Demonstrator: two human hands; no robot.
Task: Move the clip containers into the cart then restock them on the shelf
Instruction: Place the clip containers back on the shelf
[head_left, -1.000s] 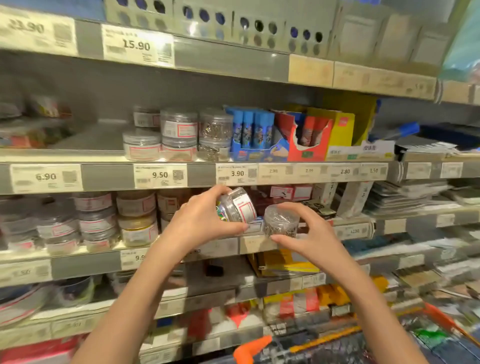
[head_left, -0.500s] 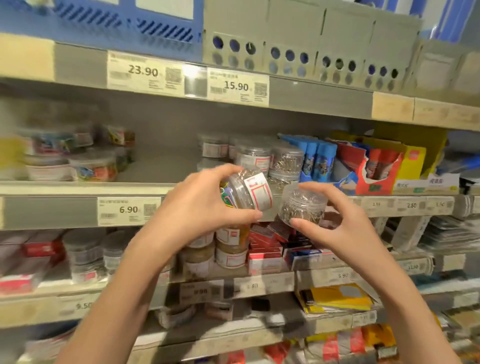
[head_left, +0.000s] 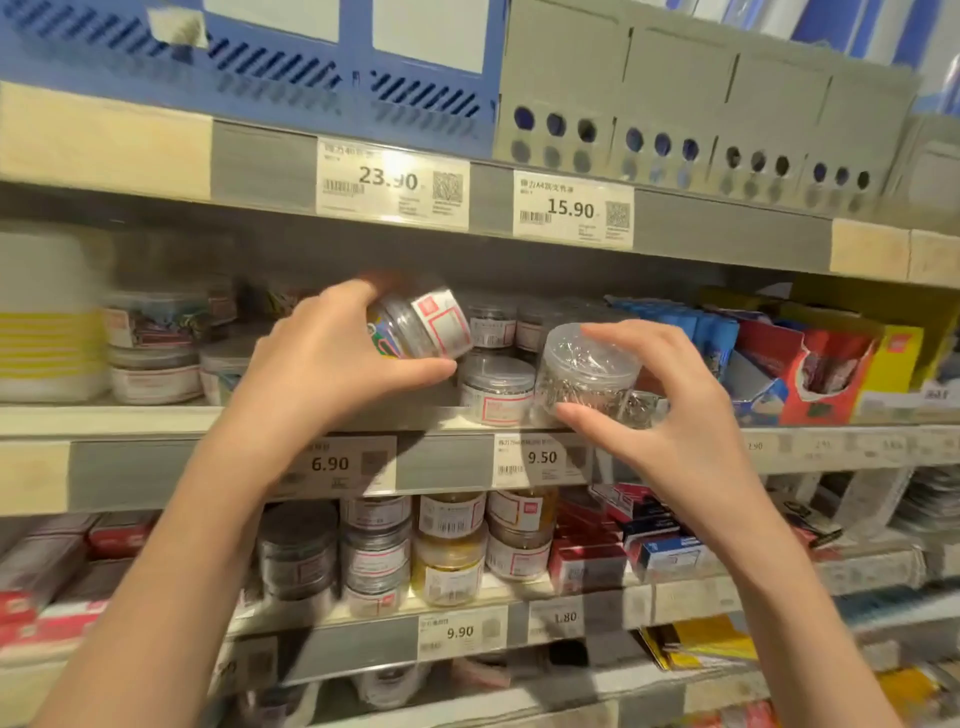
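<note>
At centre right of the frame, a clear tub of silver clips is pinched upright by the right hand, just above the shelf lip. At centre, a tub of coloured clips is gripped by the left hand, its axis tilted toward upper right. Behind both, stacked tubs stand; open shelf appears nearer the left hand.

Bare shelf board lies open under the left hand, with stacked jars crowding its right.
</note>
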